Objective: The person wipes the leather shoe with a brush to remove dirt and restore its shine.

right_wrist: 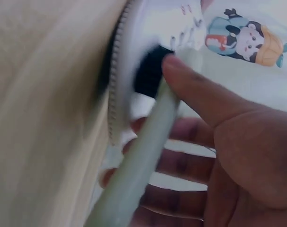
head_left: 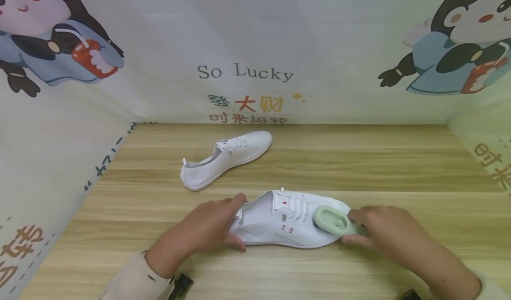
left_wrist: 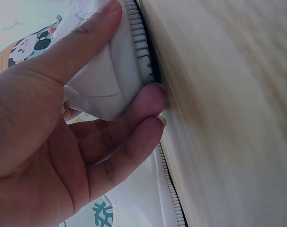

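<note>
A white lace-up shoe [head_left: 261, 235] lies sole down on the wooden surface, its toe pointing right. My left hand [head_left: 199, 226] grips it at the heel, thumb on one side and fingers on the other; the left wrist view shows the heel [left_wrist: 98, 71] between them. In my right hand [head_left: 393, 229] is a pale green brush [head_left: 328, 220], held by its handle [right_wrist: 139, 161]. Its dark bristles [right_wrist: 150, 71] face the upper near the toe, beside the laces. Part of the handle is hidden behind my fingers in the head view.
Behind the near shoe lies a second white shoe [head_left: 247, 151], its toe pointing to the back right. The wood-grain tabletop [head_left: 359, 158] is bordered by pale printed walls [head_left: 339, 69] at the back and both sides.
</note>
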Action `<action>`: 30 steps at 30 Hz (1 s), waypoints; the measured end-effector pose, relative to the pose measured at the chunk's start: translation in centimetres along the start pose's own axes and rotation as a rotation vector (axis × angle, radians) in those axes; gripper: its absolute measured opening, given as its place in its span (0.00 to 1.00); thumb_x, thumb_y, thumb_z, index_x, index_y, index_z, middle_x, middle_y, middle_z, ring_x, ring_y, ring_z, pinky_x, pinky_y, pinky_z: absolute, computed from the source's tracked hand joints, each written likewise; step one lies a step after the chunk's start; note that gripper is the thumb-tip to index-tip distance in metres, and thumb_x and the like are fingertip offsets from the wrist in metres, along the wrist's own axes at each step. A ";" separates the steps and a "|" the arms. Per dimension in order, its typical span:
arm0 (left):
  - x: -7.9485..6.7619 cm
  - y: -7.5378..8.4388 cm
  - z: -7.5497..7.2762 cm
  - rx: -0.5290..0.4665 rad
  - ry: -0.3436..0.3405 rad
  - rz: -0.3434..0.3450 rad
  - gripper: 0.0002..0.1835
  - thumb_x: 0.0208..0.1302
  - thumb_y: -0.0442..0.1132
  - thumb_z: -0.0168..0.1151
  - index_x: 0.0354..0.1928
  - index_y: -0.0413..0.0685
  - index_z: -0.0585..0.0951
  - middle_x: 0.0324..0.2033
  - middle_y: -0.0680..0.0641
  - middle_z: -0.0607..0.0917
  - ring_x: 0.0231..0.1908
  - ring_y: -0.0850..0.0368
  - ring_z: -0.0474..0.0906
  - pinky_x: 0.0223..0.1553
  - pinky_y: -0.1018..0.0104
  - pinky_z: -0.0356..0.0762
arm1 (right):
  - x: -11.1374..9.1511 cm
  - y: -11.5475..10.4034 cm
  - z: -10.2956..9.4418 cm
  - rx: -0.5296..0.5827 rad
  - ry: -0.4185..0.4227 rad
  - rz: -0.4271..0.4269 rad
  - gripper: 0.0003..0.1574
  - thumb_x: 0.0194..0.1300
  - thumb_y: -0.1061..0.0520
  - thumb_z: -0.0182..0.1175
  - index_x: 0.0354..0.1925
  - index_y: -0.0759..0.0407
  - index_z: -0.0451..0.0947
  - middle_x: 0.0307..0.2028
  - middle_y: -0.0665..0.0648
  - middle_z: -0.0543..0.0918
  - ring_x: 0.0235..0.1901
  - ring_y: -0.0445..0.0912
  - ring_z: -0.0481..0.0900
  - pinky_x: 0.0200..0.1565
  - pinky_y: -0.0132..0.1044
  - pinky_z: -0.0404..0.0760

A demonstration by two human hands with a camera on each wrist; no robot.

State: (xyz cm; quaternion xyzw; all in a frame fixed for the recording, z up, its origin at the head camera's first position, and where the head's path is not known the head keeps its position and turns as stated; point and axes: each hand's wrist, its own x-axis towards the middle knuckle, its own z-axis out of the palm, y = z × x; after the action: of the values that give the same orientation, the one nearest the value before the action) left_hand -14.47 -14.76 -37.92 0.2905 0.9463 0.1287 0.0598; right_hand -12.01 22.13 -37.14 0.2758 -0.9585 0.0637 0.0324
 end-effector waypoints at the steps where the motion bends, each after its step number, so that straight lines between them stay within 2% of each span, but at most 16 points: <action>1: 0.0 0.0 0.0 -0.003 -0.002 -0.002 0.39 0.39 0.59 0.81 0.48 0.52 0.70 0.24 0.57 0.74 0.23 0.60 0.70 0.25 0.64 0.68 | 0.1 -0.1 0.1 -0.017 0.024 0.009 0.20 0.57 0.36 0.69 0.32 0.48 0.79 0.22 0.39 0.73 0.22 0.34 0.64 0.23 0.32 0.67; 4: -0.1 0.0 0.0 -0.005 -0.003 0.001 0.39 0.39 0.59 0.81 0.49 0.52 0.70 0.25 0.57 0.74 0.24 0.60 0.70 0.25 0.64 0.68 | 0.2 -0.3 0.4 -0.048 0.067 0.055 0.23 0.56 0.37 0.70 0.37 0.53 0.82 0.25 0.44 0.80 0.22 0.38 0.72 0.22 0.36 0.71; 7: -0.1 0.0 0.0 -0.005 -0.003 0.000 0.39 0.39 0.59 0.81 0.48 0.52 0.69 0.24 0.57 0.74 0.23 0.60 0.70 0.25 0.64 0.68 | 0.2 -0.2 0.4 -0.048 0.064 0.105 0.25 0.56 0.37 0.71 0.39 0.54 0.83 0.28 0.48 0.84 0.23 0.42 0.78 0.21 0.41 0.75; 9: -0.2 0.1 0.0 -0.003 -0.003 -0.001 0.39 0.39 0.59 0.81 0.48 0.52 0.69 0.24 0.57 0.73 0.23 0.60 0.70 0.25 0.64 0.68 | 0.2 0.0 0.3 -0.039 0.035 0.132 0.25 0.56 0.36 0.70 0.38 0.54 0.83 0.27 0.48 0.83 0.23 0.43 0.78 0.21 0.42 0.74; 13: -0.2 0.1 -0.1 -0.003 -0.005 -0.006 0.39 0.39 0.58 0.81 0.48 0.52 0.69 0.24 0.57 0.73 0.23 0.60 0.70 0.25 0.64 0.68 | -0.1 0.6 -0.2 -0.019 -0.045 0.162 0.22 0.58 0.36 0.69 0.35 0.51 0.80 0.23 0.44 0.76 0.21 0.40 0.68 0.21 0.38 0.68; 16: -0.2 0.2 -0.2 -0.007 -0.005 -0.008 0.39 0.39 0.58 0.81 0.48 0.52 0.69 0.24 0.57 0.74 0.23 0.60 0.70 0.25 0.64 0.68 | -0.5 0.8 -0.6 0.001 -0.092 0.139 0.20 0.58 0.35 0.68 0.29 0.47 0.76 0.20 0.41 0.70 0.21 0.38 0.63 0.23 0.35 0.64; 21: -0.2 0.1 -0.1 -0.017 -0.009 -0.010 0.39 0.39 0.58 0.81 0.49 0.52 0.70 0.25 0.57 0.75 0.24 0.61 0.70 0.26 0.64 0.68 | -0.8 0.7 -0.7 0.095 -0.139 0.064 0.22 0.58 0.34 0.67 0.24 0.41 0.68 0.19 0.38 0.65 0.21 0.33 0.60 0.25 0.30 0.63; 23: -0.2 0.0 -0.1 -0.021 -0.013 -0.014 0.39 0.39 0.58 0.81 0.49 0.52 0.70 0.26 0.57 0.75 0.24 0.61 0.70 0.26 0.64 0.69 | -0.6 0.3 -0.4 0.119 -0.135 0.040 0.22 0.59 0.34 0.66 0.25 0.41 0.67 0.19 0.38 0.63 0.21 0.32 0.59 0.26 0.29 0.62; 26: -0.2 0.0 0.0 -0.024 -0.016 -0.021 0.38 0.39 0.58 0.81 0.48 0.52 0.70 0.26 0.57 0.76 0.25 0.61 0.71 0.27 0.64 0.69 | -0.1 -0.2 0.0 0.093 -0.077 0.014 0.22 0.60 0.35 0.67 0.25 0.42 0.68 0.19 0.38 0.63 0.21 0.32 0.58 0.25 0.29 0.62; 30: -0.2 0.1 -0.2 -0.024 -0.015 -0.020 0.39 0.39 0.58 0.81 0.49 0.52 0.70 0.27 0.56 0.77 0.25 0.61 0.71 0.27 0.64 0.70 | 0.3 -0.5 0.3 0.023 0.003 0.058 0.20 0.59 0.36 0.67 0.27 0.46 0.74 0.20 0.40 0.68 0.21 0.35 0.62 0.23 0.32 0.64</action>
State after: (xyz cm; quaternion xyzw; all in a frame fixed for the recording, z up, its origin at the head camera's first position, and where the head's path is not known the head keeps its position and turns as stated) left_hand -14.32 -14.79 -37.72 0.2811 0.9471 0.1374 0.0716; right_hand -12.00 21.50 -37.34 0.2483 -0.9652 0.0763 0.0289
